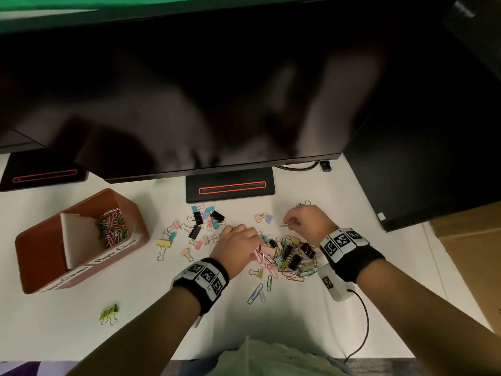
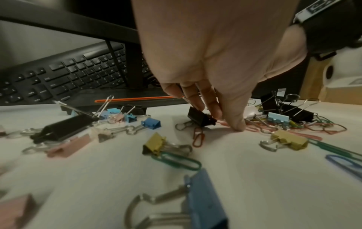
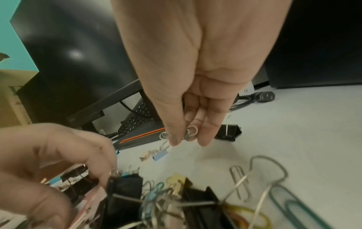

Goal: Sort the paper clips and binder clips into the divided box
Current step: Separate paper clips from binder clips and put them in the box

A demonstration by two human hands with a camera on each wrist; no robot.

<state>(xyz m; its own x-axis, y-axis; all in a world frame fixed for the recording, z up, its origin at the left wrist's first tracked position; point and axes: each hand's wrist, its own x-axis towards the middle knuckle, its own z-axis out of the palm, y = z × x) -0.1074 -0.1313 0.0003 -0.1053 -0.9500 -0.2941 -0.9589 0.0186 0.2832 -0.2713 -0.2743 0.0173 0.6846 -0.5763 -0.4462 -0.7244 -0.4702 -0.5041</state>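
bare white desk (image 1: 168, 316) lies open along the lower left of the head view, with only a lone green binder clip (image 1: 109, 313) sitting in it, so i could pass there toward the divided box (image 1: 32, 256) at the left edge. between the box and my left hand (image 1: 238, 246) scattered binder clips (image 1: 189, 232) litter the way. the tangled pile of clips (image 1: 287, 255) fills the gap between my left hand and my right hand (image 1: 307, 222). at the top, the monitor's lower edge (image 1: 217, 165) overhangs the desk and its stand base (image 1: 230, 185) blocks the far side. to the right of my right hand the desk is open as far as the dark case (image 1: 423, 185).
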